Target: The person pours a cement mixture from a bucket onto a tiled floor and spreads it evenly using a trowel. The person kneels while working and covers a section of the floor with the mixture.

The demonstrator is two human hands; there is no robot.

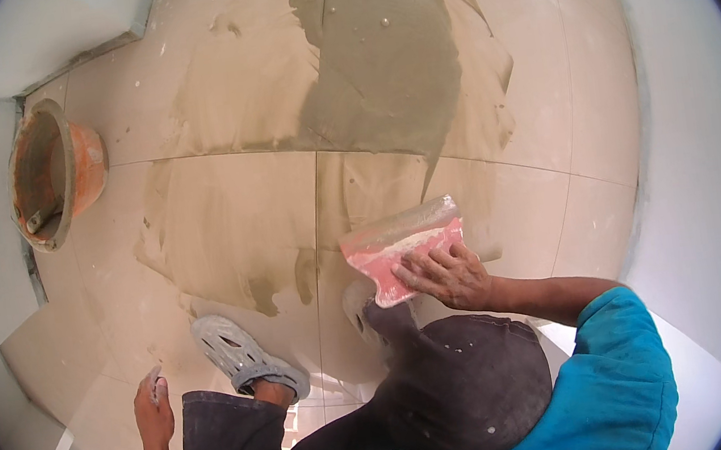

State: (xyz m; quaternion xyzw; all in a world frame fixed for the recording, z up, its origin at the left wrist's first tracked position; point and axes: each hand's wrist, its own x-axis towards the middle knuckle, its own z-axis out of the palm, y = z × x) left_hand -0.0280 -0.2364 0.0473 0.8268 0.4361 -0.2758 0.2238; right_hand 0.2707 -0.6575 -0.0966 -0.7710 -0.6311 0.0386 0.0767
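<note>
My right hand (453,278) grips a pink, wide-bladed spreader (384,267), its far edge coated in grey paste. The blade is over the tiles, just in front of my right knee. Beyond it lies a wet pool of grey grout (385,60), with a thin tail running toward the spreader. Bubbles show at the pool's far end. Low on the left, my left hand (155,410) is closed beside my leg, with a small pale thing at its fingers that I cannot make out.
An orange bucket (87,164), crusted with grout, lies tipped on its side by the left wall. Smears streak the beige tiles (237,209) and their joints. My grey clog (242,356) is on the floor. A white wall (681,123) bounds the right side.
</note>
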